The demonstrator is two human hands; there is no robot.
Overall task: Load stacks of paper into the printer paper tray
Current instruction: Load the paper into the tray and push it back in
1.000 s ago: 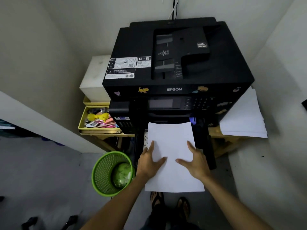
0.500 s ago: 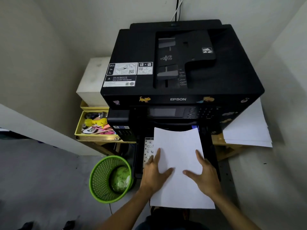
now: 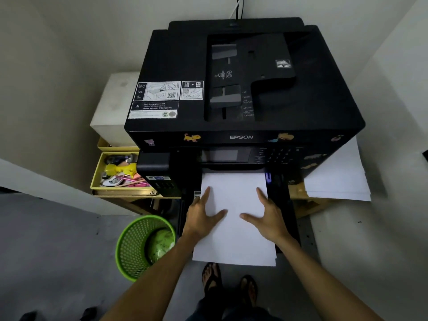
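A black Epson printer [image 3: 240,93] stands on a low wooden stand. Its paper tray [image 3: 281,200] is pulled out at the front, below the control panel. A white paper stack [image 3: 234,195] lies along the tray; its far edge is just under the printer's front and its near end hangs past the tray. My left hand [image 3: 201,218] holds the stack's left side and my right hand [image 3: 268,218] its right side. Both thumbs are spread on top, with fingers along the edges.
More white sheets [image 3: 335,177] lie to the right of the printer. To its left are a yellow drawer of small items [image 3: 97,172] and a white box [image 3: 113,107]. A green mesh bin [image 3: 143,246] stands on the floor beside the tray. My sandalled feet [image 3: 212,276] are below the stack.
Both hands have pushed the paper stack forward, and its far edge now reaches under the printer's front. The view has shifted closer to the printer.
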